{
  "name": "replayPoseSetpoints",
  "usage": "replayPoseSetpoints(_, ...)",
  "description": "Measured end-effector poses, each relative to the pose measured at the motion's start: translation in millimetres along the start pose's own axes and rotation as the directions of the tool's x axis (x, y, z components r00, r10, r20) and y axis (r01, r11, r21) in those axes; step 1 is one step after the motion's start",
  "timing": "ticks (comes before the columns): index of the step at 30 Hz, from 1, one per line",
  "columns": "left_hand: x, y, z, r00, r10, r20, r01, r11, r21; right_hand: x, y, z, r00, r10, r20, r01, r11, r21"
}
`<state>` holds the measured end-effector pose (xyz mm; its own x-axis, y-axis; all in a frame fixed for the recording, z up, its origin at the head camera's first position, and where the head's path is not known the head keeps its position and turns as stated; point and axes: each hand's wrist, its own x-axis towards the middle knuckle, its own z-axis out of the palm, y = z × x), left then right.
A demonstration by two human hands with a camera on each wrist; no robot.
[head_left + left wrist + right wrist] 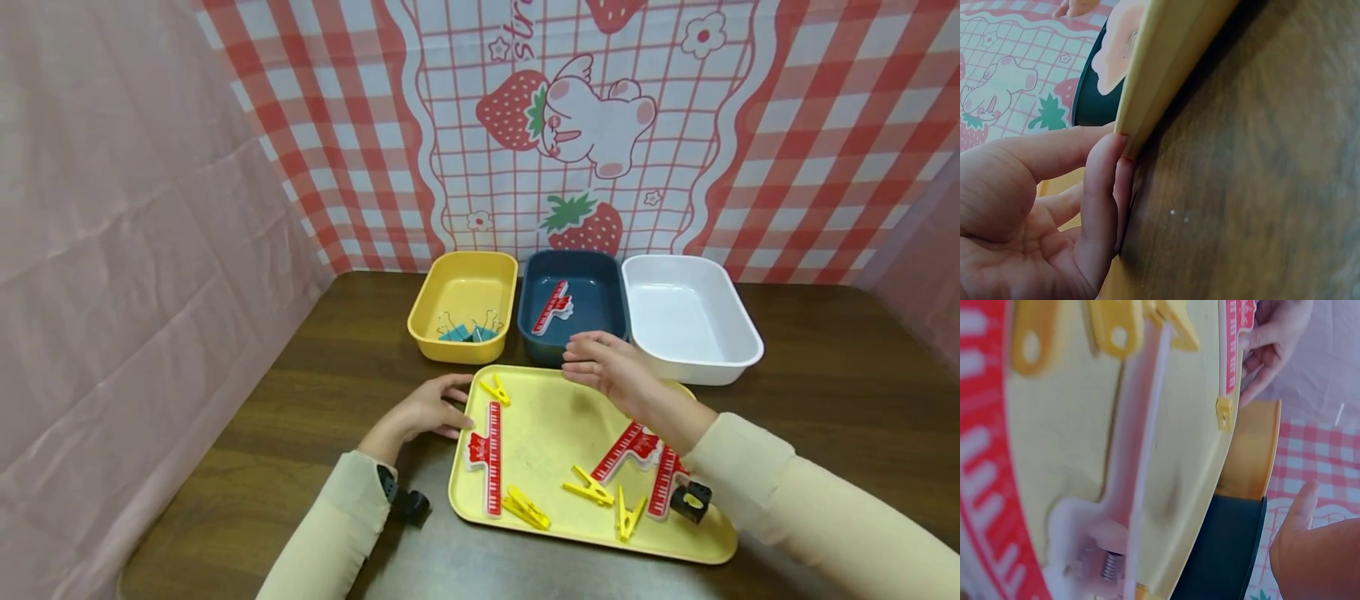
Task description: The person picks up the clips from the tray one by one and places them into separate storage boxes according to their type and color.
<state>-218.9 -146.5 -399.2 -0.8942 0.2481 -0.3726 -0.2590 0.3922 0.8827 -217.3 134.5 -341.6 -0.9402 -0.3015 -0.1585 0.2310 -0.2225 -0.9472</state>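
My left hand [431, 408] grips the left rim of a yellow tray [547, 442], its thumb over the edge in the head view. In the left wrist view its fingers [1100, 200] press against the rim. My right hand [611, 375], fingers extended and holding nothing, hovers over the tray's back part. On the tray's left lies a red keyboard-patterned clip [493, 458]; two more, one a slanted red clip [618, 450], lie at the right, partly behind my right forearm. Several yellow clothespins lie about, including a clothespin [496, 389] at the back left and a clothespin [588, 487] near the front.
Behind the tray stand three bins side by side. The yellow bin [468, 279] holds teal binder clips [468, 333]. One red keyboard clip [555, 308] lies in the navy bin [592, 279]. The white bin [690, 308] is at the right. A checkered strawberry cloth [360, 125] hangs behind.
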Motion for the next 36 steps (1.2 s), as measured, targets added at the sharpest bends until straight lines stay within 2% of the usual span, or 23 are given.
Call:
replayPoseSetpoints(10, 1.2, -1.9, 0.8, 1.000, -0.007, 0.007, 0.007, 1.000, 0.000, -23, 10, -1, 0.998, 0.052, 0.017, -0.052, 0.999, -0.007)
replayPoseSetpoints(16, 0.7, -0.9, 0.6, 1.000, -0.012, 0.000, 0.012, 1.000, 0.000, -32, 15, -6, 0.998, 0.055, 0.029, -0.055, 0.998, -0.004)
replayPoseSetpoints(19, 0.4, -0.7, 0.7, 1.000, -0.013, 0.001, 0.013, 1.000, 0.002, -37, 17, -9, 0.999, 0.045, 0.024, -0.043, 0.998, -0.049)
replayPoseSetpoints(22, 0.2, -0.7, 0.7, 1.000, -0.015, 0.003, 0.015, 1.000, 0.002, -44, 18, -12, 0.999, 0.022, 0.024, -0.019, 0.990, -0.142)
replayPoseSetpoints(30, 0.0, -0.3, -0.2, 1.000, -0.012, 0.002, 0.012, 1.000, 0.002, -61, 19, -14, 0.999, -0.035, 0.021, 0.040, 0.919, -0.392)
replayPoseSetpoints(33, 0.4, -0.1, -0.5, 1.000, -0.016, -0.002, 0.016, 1.000, 0.001, -67, 21, -14, 0.998, -0.064, 0.020, 0.065, 0.865, -0.498)
replayPoseSetpoints(36, 0.5, -0.4, -1.0, 1.000, -0.014, 0.000, 0.014, 1.000, 0.003, -71, 22, -18, 0.992, -0.114, 0.060, 0.127, 0.785, -0.606)
